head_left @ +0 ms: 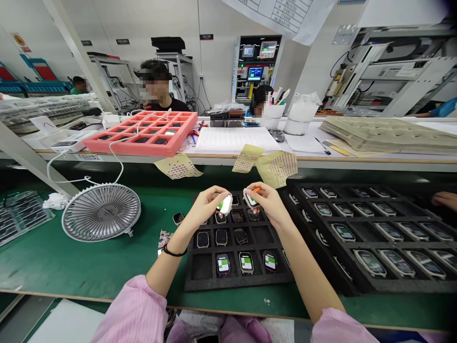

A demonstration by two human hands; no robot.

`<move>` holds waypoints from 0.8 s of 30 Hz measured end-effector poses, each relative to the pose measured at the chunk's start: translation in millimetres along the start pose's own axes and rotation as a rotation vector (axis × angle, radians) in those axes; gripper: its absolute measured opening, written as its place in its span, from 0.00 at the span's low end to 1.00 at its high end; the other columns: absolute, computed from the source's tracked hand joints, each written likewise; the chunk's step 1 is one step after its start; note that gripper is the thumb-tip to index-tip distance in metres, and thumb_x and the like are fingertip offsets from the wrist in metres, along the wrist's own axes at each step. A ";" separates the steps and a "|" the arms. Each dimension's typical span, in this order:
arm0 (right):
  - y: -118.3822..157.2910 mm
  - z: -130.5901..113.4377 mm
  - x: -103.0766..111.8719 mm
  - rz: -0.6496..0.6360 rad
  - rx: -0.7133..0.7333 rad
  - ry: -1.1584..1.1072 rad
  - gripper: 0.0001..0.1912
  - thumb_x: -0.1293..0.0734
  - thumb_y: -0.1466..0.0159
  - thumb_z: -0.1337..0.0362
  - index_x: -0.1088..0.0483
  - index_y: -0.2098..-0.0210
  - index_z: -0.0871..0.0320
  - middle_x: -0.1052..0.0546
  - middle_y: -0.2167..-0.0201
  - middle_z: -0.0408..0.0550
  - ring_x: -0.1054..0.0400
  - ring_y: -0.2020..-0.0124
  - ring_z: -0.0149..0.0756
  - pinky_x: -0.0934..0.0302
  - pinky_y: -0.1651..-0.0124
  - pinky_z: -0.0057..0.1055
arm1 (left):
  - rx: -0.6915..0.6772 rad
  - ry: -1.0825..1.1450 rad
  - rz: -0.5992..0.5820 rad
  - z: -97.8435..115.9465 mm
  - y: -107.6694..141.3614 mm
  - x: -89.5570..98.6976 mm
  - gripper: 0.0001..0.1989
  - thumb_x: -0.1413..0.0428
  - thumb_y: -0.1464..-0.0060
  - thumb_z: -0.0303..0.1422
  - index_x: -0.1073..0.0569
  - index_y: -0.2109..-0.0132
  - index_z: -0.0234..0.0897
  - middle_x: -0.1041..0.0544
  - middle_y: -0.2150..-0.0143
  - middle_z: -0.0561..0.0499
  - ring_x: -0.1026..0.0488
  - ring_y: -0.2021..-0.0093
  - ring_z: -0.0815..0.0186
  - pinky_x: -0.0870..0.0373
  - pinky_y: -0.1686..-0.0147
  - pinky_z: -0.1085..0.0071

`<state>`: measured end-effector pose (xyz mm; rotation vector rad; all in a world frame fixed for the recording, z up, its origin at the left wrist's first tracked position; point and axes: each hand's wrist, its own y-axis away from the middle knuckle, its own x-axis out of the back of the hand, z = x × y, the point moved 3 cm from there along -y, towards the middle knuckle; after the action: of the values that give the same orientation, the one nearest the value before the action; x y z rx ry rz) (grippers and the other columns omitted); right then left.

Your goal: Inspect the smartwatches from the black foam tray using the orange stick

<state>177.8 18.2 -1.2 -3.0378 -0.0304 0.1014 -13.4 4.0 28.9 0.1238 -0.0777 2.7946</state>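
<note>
My left hand (210, 202) is closed round a smartwatch case (224, 205) whose screen glows white and green. A second smartwatch case (251, 198), also lit, is pinched in my right hand (264, 200), along with a thin orange thing (256, 189) that I cannot make out. Both hands are raised over a black foam tray (202, 281), with its rows of square pockets. Several strapless watches lie in it, some dark, and a lit smartwatch (246, 262) sits in the front row. One dark watch (178, 218) rests outside the tray, left of it.
Stacked foam trays (360, 286) full of watches stand on the right, with another person's hand (446, 201) beyond. A round fan (102, 212) stands left, near small paper scraps (166, 238). A shelf (221, 159) crosses behind, bearing a pink foam tray (171, 147).
</note>
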 end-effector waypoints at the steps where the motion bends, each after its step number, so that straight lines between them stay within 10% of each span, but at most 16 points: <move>1: -0.4 0.7 0.2 -0.008 -0.003 0.004 0.19 0.24 0.49 0.51 0.29 0.67 0.57 0.27 0.76 0.42 0.37 0.85 0.27 0.43 0.86 0.24 | 0.003 0.000 -0.004 -0.1 -0.1 -0.3 0.16 0.43 0.46 0.46 0.28 0.61 0.35 0.27 0.75 0.53 0.32 0.78 0.71 0.38 0.80 0.76; 14: 7.7 -10.3 1.7 -0.290 0.055 0.014 0.24 0.25 0.46 0.61 0.33 0.52 0.52 0.26 0.58 0.47 0.26 0.67 0.37 0.38 0.79 0.25 | -0.090 -0.057 -0.088 -4.2 -0.3 2.8 0.24 0.37 0.51 0.37 0.33 0.49 0.36 0.24 0.56 0.46 0.27 0.61 0.66 0.28 0.63 0.70; 24: 5.2 -5.8 -0.1 -0.289 0.062 0.001 0.21 0.26 0.44 0.60 0.32 0.53 0.53 0.26 0.61 0.46 0.26 0.71 0.35 0.39 0.80 0.25 | -0.034 -0.023 0.030 -3.1 -2.7 2.2 0.19 0.39 0.50 0.43 0.30 0.57 0.35 0.26 0.66 0.51 0.29 0.69 0.70 0.31 0.72 0.75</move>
<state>178.2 12.5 4.0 -2.9329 -0.4550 0.0763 -14.7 7.5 26.2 0.1482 -0.1333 2.8210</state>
